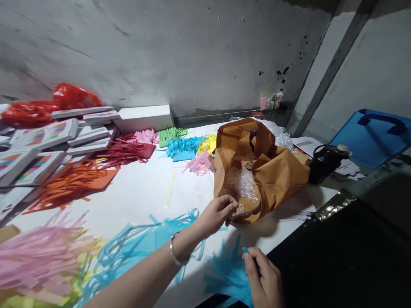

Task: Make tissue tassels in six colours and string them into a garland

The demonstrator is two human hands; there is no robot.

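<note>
My left hand (217,212) reaches to the mouth of a brown cloth bag (276,171), its fingers closed on the bag's lower edge. Clear plastic packets (245,184) show inside the bag. A bracelet sits on my left wrist. My right hand (265,280) is at the bottom edge, fingers pinched on a bunch of blue fringed paper strips (229,273). Another blue fringed sheet (141,246) lies under my left forearm on the white table (141,192).
Fringed paper in orange (73,184), red (128,149), pink (35,256), green, yellow and blue lies about. White boxes (41,145) stack at left; a red plastic bag (64,98) behind. A black bottle (326,162), blue bag (369,137) and dark surface (353,248) stand right.
</note>
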